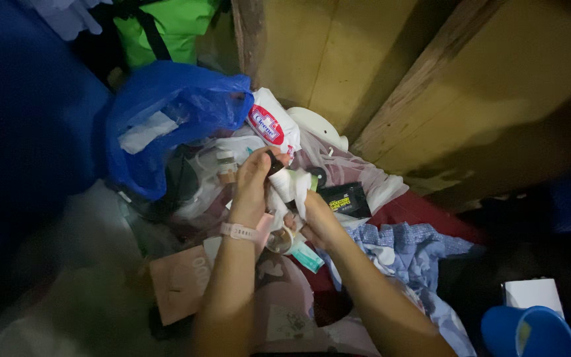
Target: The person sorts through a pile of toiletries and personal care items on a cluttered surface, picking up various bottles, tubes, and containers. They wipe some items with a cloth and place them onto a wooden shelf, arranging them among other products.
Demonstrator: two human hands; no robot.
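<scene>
The left hand (pixel 254 182) is raised over the heap, its fingers closed in a grip on a small dark-capped bottle (pixel 275 162) at the very top, with a pale pink watch (pixel 240 232) strapped round the wrist. Just beside it, the right hand (pixel 318 218) has its grip closed on a bundle of white tubes and wrappers (pixel 292 188), which sits between the two hands and touches both. Below the hands a small round open container (pixel 280 240) and a teal-and-white tube (pixel 308 258) lie close under the right wrist. Further out, a black packet with yellow print (pixel 345 198) lies just to the right of the hands, and a white pack with a red label (pixel 271 125) leans above them against a crumpled blue plastic bag (pixel 166 112). A blue patterned cloth (pixel 404 248) spreads to the right over a red surface (pixel 424 211). A pinkish card (pixel 180 281) lies to the lower left. At the lower right corner stand a blue cup (pixel 527 334) and a white box (pixel 531 294), well apart from the hands. Wooden boards (pixel 431 86) rise behind everything.
</scene>
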